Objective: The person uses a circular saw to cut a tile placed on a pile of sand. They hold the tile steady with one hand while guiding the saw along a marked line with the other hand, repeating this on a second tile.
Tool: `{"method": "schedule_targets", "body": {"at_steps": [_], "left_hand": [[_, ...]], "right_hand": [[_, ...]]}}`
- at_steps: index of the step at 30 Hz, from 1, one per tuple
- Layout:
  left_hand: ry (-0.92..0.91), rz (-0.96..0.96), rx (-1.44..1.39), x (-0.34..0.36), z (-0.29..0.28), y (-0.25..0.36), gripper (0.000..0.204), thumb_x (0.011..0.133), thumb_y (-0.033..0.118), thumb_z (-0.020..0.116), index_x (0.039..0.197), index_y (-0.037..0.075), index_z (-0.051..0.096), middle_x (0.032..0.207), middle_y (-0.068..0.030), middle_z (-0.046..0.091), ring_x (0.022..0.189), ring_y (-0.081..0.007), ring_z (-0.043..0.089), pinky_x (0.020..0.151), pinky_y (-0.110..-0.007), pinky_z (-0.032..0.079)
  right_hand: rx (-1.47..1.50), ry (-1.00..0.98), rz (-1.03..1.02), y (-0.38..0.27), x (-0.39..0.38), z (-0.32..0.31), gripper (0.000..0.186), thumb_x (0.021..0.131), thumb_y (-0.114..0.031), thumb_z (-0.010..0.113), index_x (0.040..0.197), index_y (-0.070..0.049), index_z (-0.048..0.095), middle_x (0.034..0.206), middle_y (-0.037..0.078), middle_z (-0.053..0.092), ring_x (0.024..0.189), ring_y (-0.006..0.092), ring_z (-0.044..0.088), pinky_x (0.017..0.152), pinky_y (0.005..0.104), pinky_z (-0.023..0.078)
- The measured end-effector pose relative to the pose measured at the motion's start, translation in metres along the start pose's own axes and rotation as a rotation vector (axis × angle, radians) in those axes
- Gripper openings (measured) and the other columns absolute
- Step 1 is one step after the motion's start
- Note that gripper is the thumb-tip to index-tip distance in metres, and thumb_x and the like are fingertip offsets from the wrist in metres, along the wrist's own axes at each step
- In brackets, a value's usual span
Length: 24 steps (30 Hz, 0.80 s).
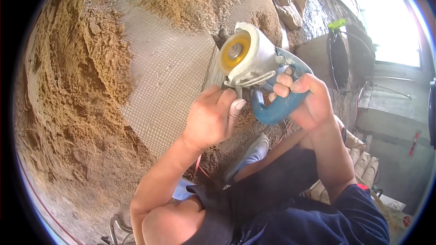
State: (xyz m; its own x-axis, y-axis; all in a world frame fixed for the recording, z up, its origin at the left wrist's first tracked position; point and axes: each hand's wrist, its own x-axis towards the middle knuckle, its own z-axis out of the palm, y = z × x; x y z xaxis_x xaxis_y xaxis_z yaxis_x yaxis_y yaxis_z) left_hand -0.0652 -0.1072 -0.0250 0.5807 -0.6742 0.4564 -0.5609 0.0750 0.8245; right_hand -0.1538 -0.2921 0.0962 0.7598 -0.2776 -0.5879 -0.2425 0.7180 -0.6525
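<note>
My right hand is wrapped round the blue handle of a handheld electric cutter, holding it up with its side turned toward me. Its guard is pale and dusty, and a gold round disc with a threaded centre shows inside. Closed beside the guard, my left hand pinches a small metal tab at the cutter's lower edge. Thin metal rods lie along the guard next to that tab. Beyond my left hand lies a large grey tile with a waffle-grid surface.
Damp sand is heaped on the left, with more sand on the tile's far part. A dark bucket and a crumpled paper bag lie to the right. My shoe is below the cutter, and stacked sacks lie at lower right.
</note>
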Motion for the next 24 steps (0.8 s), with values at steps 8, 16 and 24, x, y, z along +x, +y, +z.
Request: {"method": "schedule_targets", "body": {"at_steps": [8, 16, 24], "left_hand": [[0.005, -0.034, -0.007, 0.0013, -0.0002, -0.0035, 0.014, 0.095, 0.014, 0.062, 0.090, 0.001, 0.057, 0.069, -0.0126, 0.056, 0.064, -0.0333, 0.054, 0.063, -0.043, 0.047], [0.012, 0.007, -0.024, 0.0016, 0.0023, -0.0053, 0.014, 0.095, 0.014, 0.061, 0.090, 0.001, 0.057, 0.069, -0.0123, 0.056, 0.064, -0.0329, 0.053, 0.063, -0.042, 0.047], [-0.004, -0.020, -0.004, -0.0003, 0.0008, -0.0045, 0.015, 0.095, 0.015, 0.062, 0.090, 0.001, 0.058, 0.070, -0.0129, 0.057, 0.064, -0.0330, 0.054, 0.063, -0.043, 0.048]], "right_hand": [[0.007, 0.002, 0.012, -0.0015, 0.0067, -0.0018, 0.030, 0.078, -0.003, 0.049, 0.107, -0.002, 0.054, 0.087, 0.004, 0.053, 0.082, 0.0194, 0.053, 0.082, 0.0395, 0.046], [-0.007, 0.007, -0.004, -0.0028, 0.0039, 0.0037, 0.029, 0.078, -0.003, 0.049, 0.107, -0.002, 0.054, 0.086, 0.003, 0.052, 0.082, 0.0187, 0.053, 0.082, 0.0395, 0.046], [-0.027, 0.022, 0.003, -0.0008, 0.0047, -0.0008, 0.029, 0.078, -0.003, 0.049, 0.106, -0.003, 0.054, 0.085, 0.003, 0.051, 0.082, 0.0188, 0.052, 0.082, 0.0391, 0.046]]}}
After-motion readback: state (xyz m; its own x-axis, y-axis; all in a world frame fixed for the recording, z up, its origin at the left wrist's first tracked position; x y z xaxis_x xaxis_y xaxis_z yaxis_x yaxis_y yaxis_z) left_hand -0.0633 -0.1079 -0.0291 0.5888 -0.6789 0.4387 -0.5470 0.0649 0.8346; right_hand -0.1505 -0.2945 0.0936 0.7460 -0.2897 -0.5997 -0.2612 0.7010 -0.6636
